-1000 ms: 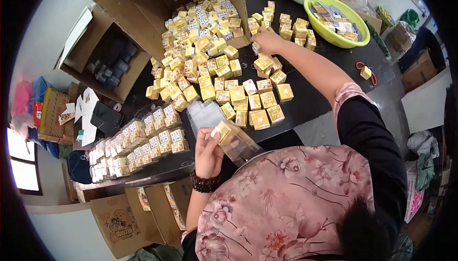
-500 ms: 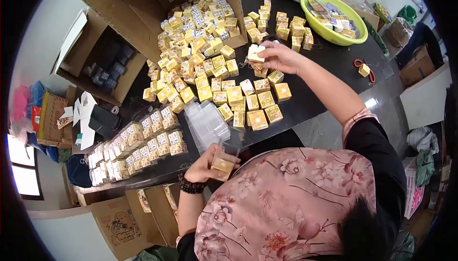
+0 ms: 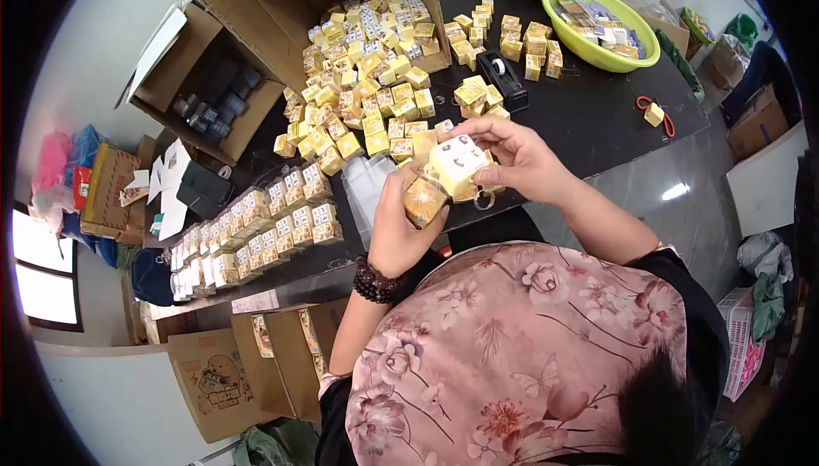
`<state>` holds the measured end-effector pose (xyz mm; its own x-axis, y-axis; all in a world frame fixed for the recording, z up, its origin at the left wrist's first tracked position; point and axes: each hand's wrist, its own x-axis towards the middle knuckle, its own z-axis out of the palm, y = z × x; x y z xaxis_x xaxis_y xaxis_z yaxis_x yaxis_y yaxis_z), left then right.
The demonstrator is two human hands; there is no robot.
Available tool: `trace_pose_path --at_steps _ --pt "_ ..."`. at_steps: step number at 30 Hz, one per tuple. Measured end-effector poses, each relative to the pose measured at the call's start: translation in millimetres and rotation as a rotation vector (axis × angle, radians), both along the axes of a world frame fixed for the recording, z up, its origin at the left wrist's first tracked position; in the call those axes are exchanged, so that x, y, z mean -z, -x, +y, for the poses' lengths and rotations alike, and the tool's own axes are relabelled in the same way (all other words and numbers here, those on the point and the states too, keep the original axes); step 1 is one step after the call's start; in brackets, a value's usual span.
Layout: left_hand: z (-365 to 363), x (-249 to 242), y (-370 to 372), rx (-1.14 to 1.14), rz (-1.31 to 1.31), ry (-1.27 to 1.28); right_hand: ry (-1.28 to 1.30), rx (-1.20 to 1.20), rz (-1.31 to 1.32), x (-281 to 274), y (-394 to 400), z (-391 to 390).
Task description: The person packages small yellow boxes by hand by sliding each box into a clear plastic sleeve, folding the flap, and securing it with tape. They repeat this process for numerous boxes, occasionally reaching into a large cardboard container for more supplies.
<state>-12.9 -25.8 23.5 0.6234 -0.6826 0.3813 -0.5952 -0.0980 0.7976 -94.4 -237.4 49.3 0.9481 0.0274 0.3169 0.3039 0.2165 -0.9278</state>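
Observation:
My left hand (image 3: pixel 399 225) is closed around a small yellow box (image 3: pixel 425 201) with a gold starburst on its face. The clear plastic case seen around it earlier is hard to make out now. Right beside it, my right hand (image 3: pixel 527 163) grips a cluster of small yellow boxes (image 3: pixel 459 162), their white printed tops facing up. The two hands' boxes meet or nearly meet above the table's front edge. Flat clear plastic cases (image 3: pixel 365 189) lie just behind my left hand. A ring-like bit (image 3: pixel 485 201) hangs under the right hand's boxes.
A big carton (image 3: pixel 299 14) spills loose yellow boxes (image 3: pixel 375 82) across the black table. Rows of packed boxes (image 3: pixel 281 219) stand at left. Farther right are a black tape dispenser (image 3: pixel 503 80), a lime basin (image 3: pixel 644 61) of small boxes, and red-handled scissors (image 3: pixel 668 125).
My right hand has come back toward my body with the small boxes. My left hand has risen to meet it. The tape dispenser is now uncovered.

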Motion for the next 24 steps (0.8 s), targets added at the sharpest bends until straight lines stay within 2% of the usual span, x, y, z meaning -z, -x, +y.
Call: trace_pose_path --at_steps 2,4,6,7,9,10,11,12,14,15,17,18,19,20,21,23,24 --pt "-1 2 3 0.028 -0.066 0.035 0.618 0.170 -0.200 -14 5 1" --pt "-1 -2 6 0.036 -0.101 0.012 0.621 0.237 -0.210 -11 7 7" --pt "-1 -2 7 0.043 -0.133 -0.012 0.778 0.301 -0.290 -10 9 10" --pt "0 1 6 0.065 -0.075 0.003 0.778 0.302 -0.291 -9 9 14" --pt "-1 0 8 0.089 -0.015 0.015 0.630 0.536 -0.371 -7 11 23" --pt "-2 -6 12 0.127 0.108 0.062 0.629 0.537 -0.370 -10 13 21" --pt "-3 -9 14 0.164 0.231 0.110 0.719 0.498 -0.485 -16 15 18" --pt "-2 -8 13 0.163 0.233 0.110 0.808 0.454 -0.599 -19 15 15" --pt "-1 -4 10 0.306 0.409 0.131 0.882 0.457 -0.633 -18 12 15" --pt "-2 1 9 0.307 0.412 0.129 0.957 0.463 -0.670 -18 11 14" --pt "-5 10 9 0.229 0.103 0.143 0.936 0.446 -0.614 -19 9 9" --pt "-7 10 12 0.230 0.105 0.143 0.914 0.428 -0.561 -19 9 8" --pt "-7 10 16 0.257 0.244 0.202 0.914 0.430 -0.560 -18 8 7" --pt "-8 10 18 0.283 0.384 0.260 0.787 0.430 -0.422 -17 8 6" --pt "-9 11 18 0.285 0.386 0.260 0.659 0.428 -0.285 -15 8 5" --pt "-9 16 17 0.249 0.225 0.227 0.614 0.462 -0.264 -13 5 11" --pt "-9 17 17 0.251 0.228 0.226 0.566 0.495 -0.245 -12 4 15"
